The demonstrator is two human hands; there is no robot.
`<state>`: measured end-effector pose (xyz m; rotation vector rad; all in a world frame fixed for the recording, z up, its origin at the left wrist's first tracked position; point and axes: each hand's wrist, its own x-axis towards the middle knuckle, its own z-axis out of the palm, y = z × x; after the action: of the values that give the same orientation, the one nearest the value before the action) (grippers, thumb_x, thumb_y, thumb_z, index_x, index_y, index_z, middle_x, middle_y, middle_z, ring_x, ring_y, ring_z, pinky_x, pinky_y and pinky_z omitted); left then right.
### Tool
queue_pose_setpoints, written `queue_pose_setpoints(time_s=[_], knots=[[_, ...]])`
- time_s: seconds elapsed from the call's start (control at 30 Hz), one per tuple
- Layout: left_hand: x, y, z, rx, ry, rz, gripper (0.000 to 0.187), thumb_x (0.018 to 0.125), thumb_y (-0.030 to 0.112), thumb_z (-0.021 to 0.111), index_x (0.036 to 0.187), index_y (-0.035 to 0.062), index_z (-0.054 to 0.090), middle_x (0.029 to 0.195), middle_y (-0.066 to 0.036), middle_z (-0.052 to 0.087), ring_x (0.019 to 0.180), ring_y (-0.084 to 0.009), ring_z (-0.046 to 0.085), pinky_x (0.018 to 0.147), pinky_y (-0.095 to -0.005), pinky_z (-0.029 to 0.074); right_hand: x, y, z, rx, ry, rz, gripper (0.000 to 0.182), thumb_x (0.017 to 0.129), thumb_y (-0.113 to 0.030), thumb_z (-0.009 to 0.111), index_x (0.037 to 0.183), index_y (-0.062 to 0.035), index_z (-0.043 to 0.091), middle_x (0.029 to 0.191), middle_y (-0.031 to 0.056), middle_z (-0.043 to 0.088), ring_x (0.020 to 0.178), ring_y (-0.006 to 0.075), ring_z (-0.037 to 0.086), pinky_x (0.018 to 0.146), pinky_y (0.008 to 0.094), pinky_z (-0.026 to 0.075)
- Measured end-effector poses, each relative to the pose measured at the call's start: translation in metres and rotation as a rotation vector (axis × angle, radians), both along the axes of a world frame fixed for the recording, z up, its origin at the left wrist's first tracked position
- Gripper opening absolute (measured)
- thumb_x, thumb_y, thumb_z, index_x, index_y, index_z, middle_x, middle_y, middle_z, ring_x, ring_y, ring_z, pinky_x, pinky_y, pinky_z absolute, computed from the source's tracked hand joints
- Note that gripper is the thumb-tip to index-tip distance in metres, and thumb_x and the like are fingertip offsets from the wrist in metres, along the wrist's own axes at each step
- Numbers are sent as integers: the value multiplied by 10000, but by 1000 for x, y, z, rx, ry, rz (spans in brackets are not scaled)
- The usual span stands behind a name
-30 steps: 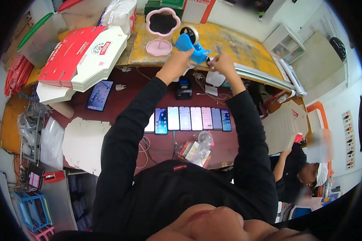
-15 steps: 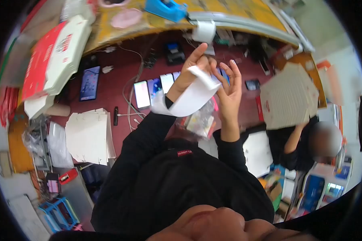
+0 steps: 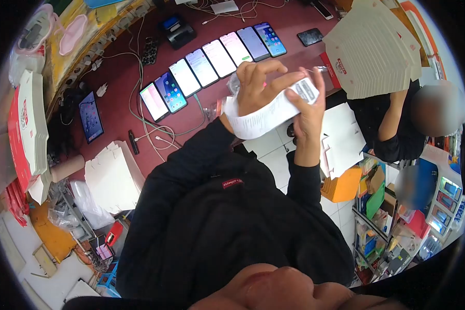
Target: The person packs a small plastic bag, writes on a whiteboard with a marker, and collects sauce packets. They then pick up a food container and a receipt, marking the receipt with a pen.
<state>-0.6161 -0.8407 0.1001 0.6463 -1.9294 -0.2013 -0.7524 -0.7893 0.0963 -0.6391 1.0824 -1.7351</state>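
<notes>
A long white printed paper strip (image 3: 266,120) bends in a loop around my left wrist and runs up to the right, with a barcode near its far end. My right hand (image 3: 311,116) grips that end, thumb pressed on the print. Bent over the strip, my left hand (image 3: 256,90) has its index finger and thumb side at the upper edge; its thumb is hidden. Behind my hands, a row of several lit phones (image 3: 194,67) lies slanting across the dark red table (image 3: 121,67). Part of a clear plastic bag (image 3: 234,85) shows beside my left hand.
Stacked white cartons (image 3: 116,175) lie at the left, near a tablet (image 3: 91,117). Cables (image 3: 139,103) cross the table. A black device (image 3: 177,31) sits at the back. At the right, a person (image 3: 398,119) reaches to a stack of folded boxes (image 3: 372,51).
My view has shifted, bringing the whole phone row out from behind my hands. The paper strip has turned its printed side up, and my right hand now holds its barcode end.
</notes>
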Motion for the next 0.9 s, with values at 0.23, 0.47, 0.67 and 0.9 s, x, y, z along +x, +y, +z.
queue_pose_setpoints(time_s=[0.23,0.47,0.67,0.9], knots=[[48,-8,-36,301,463,397,315,721,-33,675,1014,38,586,975,-99,531,838,-216,538,742,-298,430,-42,13,-21,128,252,659,1063,454,49,795,1390,-96,311,1319,125,473,932,132,580,765,245,480],[39,7,-105,437,-554,-371,318,704,156,697,1014,178,626,1044,17,594,1021,-194,527,881,-376,361,3,-9,-152,-40,605,271,1011,548,73,761,1410,-88,258,1411,123,328,1154,218,490,857,320,485],[54,9,-131,514,-579,-349,499,697,347,714,1168,223,605,1245,29,554,1124,-204,478,920,-394,282,8,-9,-161,50,640,117,956,618,55,752,1413,-89,242,1418,127,299,1025,200,556,804,303,501],[59,16,-141,467,-603,-253,650,601,490,745,1161,187,611,1300,22,525,1171,-210,453,929,-427,272,-29,21,-153,297,717,-57,366,754,-85,706,1104,-45,608,841,40,621,695,95,555,575,236,443]])
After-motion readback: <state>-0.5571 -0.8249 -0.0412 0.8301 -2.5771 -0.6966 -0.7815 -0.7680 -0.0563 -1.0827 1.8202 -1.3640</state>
